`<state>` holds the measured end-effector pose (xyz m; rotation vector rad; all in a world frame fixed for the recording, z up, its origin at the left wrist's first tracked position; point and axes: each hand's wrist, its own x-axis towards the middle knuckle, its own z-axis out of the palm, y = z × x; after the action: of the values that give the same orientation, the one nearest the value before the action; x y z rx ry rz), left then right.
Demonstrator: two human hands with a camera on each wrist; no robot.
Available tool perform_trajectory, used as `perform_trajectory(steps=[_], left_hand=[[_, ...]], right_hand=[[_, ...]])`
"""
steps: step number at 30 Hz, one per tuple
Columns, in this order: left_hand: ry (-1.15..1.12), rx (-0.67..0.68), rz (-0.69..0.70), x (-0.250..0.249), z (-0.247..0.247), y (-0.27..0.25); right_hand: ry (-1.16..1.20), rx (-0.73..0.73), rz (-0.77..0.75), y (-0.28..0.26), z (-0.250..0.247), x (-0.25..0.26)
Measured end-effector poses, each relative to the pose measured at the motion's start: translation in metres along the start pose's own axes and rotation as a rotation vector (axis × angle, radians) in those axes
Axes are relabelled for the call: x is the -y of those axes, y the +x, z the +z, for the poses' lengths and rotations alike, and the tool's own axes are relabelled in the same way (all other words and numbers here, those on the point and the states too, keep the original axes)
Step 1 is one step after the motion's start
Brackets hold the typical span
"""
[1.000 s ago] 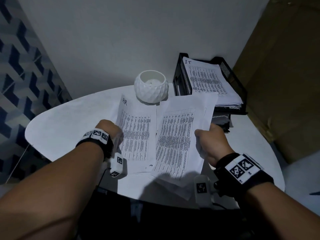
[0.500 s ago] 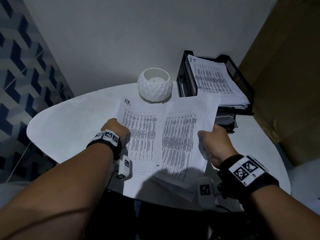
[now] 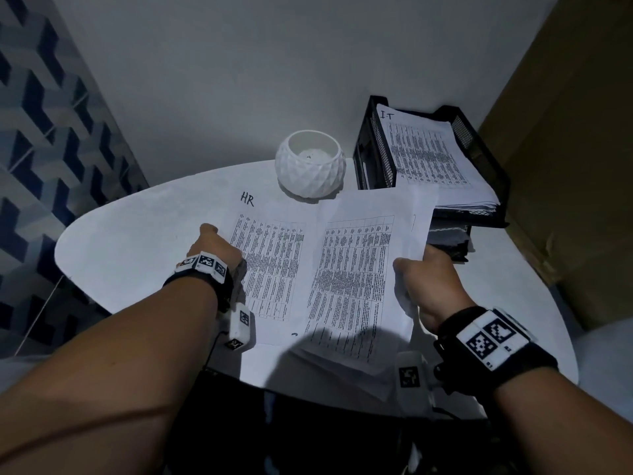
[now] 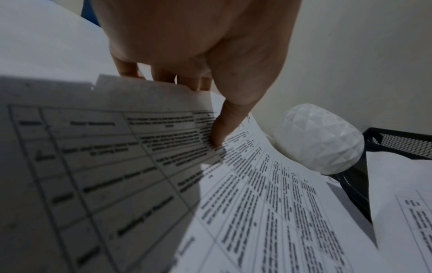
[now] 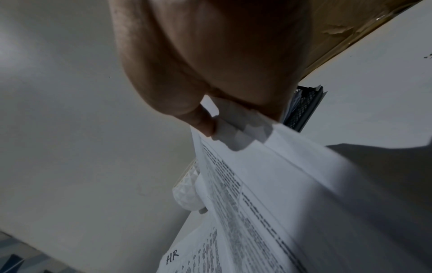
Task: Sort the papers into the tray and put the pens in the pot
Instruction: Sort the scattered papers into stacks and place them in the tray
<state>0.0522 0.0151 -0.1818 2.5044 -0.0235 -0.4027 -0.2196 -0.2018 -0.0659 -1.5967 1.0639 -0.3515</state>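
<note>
Papers pinched between left hand and right hand.

- Table is carrying the whole arrangement.
- Pot is standing at the table's far edge, just left of the tray.
- Tray is sitting at the far right, holding the IT stack in its top tier.
- HR sheet is lying before the pot.
- Second sheet is overlapping the HR sheet's right side, its far corner reaching in front of the tray.
- Left hand is sitting at the HR sheet's left edge.
- Right hand is sitting at the second sheet's right edge, before the tray.
</note>
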Motion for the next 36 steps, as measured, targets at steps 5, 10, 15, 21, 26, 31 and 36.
perform_trajectory(steps=[5,10,15,21,26,31,36], left_hand=[[0.007,0.107,-0.018,0.002,-0.014,0.001],[0.059,0.086,-0.001,0.002,-0.011,-0.003],[0.109,0.018,-0.016,-0.005,-0.008,-0.005],[0.055,0.064,0.014,-0.005,-0.008,-0.004],[0.017,0.061,0.084,-0.019,-0.04,-0.01],[0.042,0.05,0.204,-0.053,-0.105,-0.026],[-0.119,0.128,0.314,-0.078,-0.16,-0.062]], right_hand=[[0.037,-0.031,-0.009,-0.004,0.002,0.007],[0.088,-0.017,0.033,-0.002,0.002,0.002],[-0.005,-0.037,-0.043,-0.009,-0.003,0.006],[-0.024,-0.029,-0.018,-0.002,-0.004,0.006],[0.028,-0.025,-0.005,-0.004,-0.002,0.015],[0.101,-0.03,-0.024,-0.014,-0.009,0.031],[0.064,-0.051,-0.085,-0.023,-0.022,0.037]])
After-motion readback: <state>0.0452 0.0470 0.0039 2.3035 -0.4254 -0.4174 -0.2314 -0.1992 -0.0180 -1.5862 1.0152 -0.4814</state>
